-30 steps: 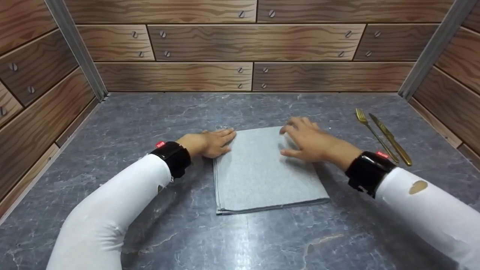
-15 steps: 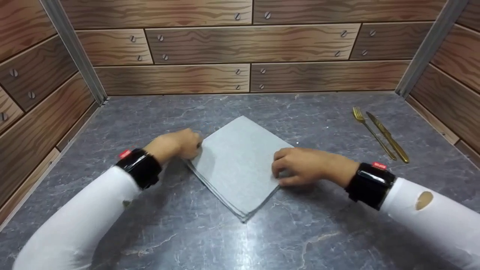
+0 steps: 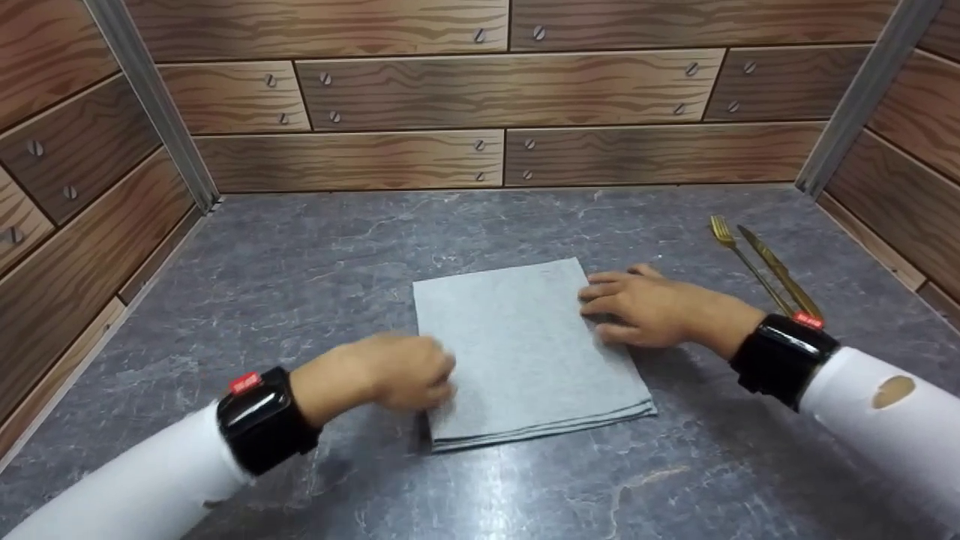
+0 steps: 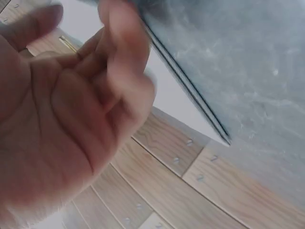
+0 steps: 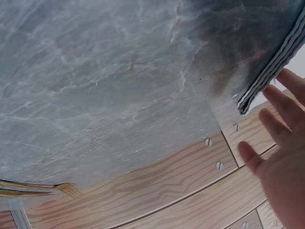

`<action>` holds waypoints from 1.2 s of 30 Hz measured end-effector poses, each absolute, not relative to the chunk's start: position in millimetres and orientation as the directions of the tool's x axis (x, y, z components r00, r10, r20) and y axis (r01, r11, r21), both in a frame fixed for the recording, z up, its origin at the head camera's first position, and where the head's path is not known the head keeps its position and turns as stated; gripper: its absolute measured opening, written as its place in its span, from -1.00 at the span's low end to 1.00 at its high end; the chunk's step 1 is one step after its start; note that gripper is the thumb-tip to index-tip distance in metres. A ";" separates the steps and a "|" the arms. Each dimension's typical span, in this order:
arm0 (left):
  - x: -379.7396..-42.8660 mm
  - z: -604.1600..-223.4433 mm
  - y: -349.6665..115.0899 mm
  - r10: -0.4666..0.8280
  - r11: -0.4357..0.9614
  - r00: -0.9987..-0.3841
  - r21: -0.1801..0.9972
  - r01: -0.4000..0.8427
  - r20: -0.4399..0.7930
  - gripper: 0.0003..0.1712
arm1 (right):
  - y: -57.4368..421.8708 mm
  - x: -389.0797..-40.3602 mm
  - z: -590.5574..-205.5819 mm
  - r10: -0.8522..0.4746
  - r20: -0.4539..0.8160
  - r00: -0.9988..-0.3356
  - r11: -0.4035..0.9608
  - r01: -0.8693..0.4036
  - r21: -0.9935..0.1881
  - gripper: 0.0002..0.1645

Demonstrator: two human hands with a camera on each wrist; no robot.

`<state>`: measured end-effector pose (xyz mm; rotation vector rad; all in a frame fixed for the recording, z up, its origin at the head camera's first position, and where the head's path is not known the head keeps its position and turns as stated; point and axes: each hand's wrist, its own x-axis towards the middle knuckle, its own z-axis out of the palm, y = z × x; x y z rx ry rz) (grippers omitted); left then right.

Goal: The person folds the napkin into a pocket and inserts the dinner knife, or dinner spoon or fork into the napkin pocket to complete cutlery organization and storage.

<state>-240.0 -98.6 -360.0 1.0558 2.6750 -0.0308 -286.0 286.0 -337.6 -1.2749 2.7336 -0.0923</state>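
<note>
A pale grey-blue cloth napkin [image 3: 525,352], folded into a flat square of several layers, lies on the grey marbled table. Over its left edge, near the front, is my left hand [image 3: 409,373], blurred, with its fingers loosely bent. The left wrist view shows this hand's palm [image 4: 66,109] with the thumb apart and nothing gripped. At the napkin's right edge, my right hand [image 3: 649,307] touches the cloth with spread fingers. In the right wrist view those fingers [image 5: 283,105] are fairly straight beside the layered edge.
A gold fork [image 3: 750,262] and a gold knife [image 3: 780,270] lie side by side at the right of the table, just beyond the right wrist. Wood-print walls [image 3: 495,90] enclose the back and both sides.
The napkin has turned on the table, from square-on to a diamond and back to square-on. My left hand has moved toward the front; my right hand has shifted to the right edge.
</note>
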 end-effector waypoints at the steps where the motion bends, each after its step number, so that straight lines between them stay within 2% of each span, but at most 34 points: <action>1: -258.8 -372.6 -101.2 0.687 0.721 -0.706 0.038 0.692 -0.172 -0.59 | 284.6 -282.7 -338.7 -0.776 -0.072 -0.627 0.631 -0.766 -0.121 -0.43; 3: -297.2 -394.3 -108.7 0.681 0.731 -0.730 0.005 0.682 -0.056 -0.47 | 281.2 -274.8 -340.7 -0.789 -0.082 -0.609 0.613 -0.770 -0.177 -0.33; 5: -331.7 -413.3 -119.0 0.654 0.757 -0.757 0.016 0.653 -0.011 -0.23 | 278.4 -267.0 -342.5 -0.791 -0.144 -0.595 0.611 -0.752 -0.248 -0.15; 8: -351.6 -411.2 -127.1 0.575 0.818 -0.803 0.115 0.563 -0.154 0.06 | 274.7 -256.3 -341.9 -0.761 -0.280 -0.585 0.648 -0.694 -0.313 0.11; 10: -354.1 -405.9 -129.2 0.538 0.843 -0.803 0.157 0.514 -0.257 0.16 | 273.3 -252.2 -340.3 -0.739 -0.345 -0.578 0.671 -0.671 -0.315 0.22; 13: -342.8 -388.3 -123.8 0.503 0.863 -0.798 0.156 0.480 -0.333 0.14 | 272.5 -249.5 -335.8 -0.715 -0.391 -0.580 0.694 -0.657 -0.295 0.28; 15: -334.5 -376.9 -117.6 0.500 0.864 -0.801 0.123 0.489 -0.328 0.15 | 272.6 -248.2 -332.4 -0.707 -0.394 -0.587 0.701 -0.656 -0.279 0.35; 19: -326.3 -382.1 -112.3 0.565 0.822 -0.788 0.087 0.562 -0.245 0.31 | 274.5 -242.4 -329.6 -0.717 -0.356 -0.599 0.686 -0.697 -0.210 0.42; 22: -301.7 -394.0 -110.8 0.636 0.767 -0.741 0.077 0.637 -0.215 0.35 | 275.6 -237.2 -329.6 -0.754 -0.299 -0.585 0.638 -0.760 -0.124 0.30; 24: -272.2 -396.2 -110.0 0.671 0.733 -0.706 0.058 0.678 -0.228 0.28 | 275.8 -236.2 -328.7 -0.786 -0.250 -0.566 0.598 -0.798 -0.074 0.14; 27: -237.0 -399.3 -110.0 0.704 0.695 -0.675 0.018 0.719 -0.221 0.19 | 276.9 -238.0 -325.7 -0.830 -0.190 -0.524 0.541 -0.840 -0.047 -0.22; 29: -223.9 -398.0 -109.8 0.706 0.695 -0.675 0.026 0.719 -0.214 0.13 | 277.9 -240.0 -323.3 -0.845 -0.178 -0.504 0.519 -0.854 -0.044 -0.47; 31: -216.3 -393.0 -108.6 0.697 0.707 -0.683 0.047 0.706 -0.219 0.09 | 277.4 -241.2 -321.2 -0.853 -0.184 -0.489 0.505 -0.862 -0.047 -0.64; 33: -216.0 -393.0 -109.0 0.690 0.716 -0.684 0.083 0.694 -0.236 0.08 | 276.4 -242.0 -320.1 -0.853 -0.200 -0.481 0.498 -0.866 -0.040 -0.71; 36: -219.1 -397.2 -109.7 0.685 0.715 -0.678 0.072 0.695 -0.267 0.11 | 273.7 -242.3 -319.0 -0.860 -0.230 -0.455 0.476 -0.879 -0.039 -0.74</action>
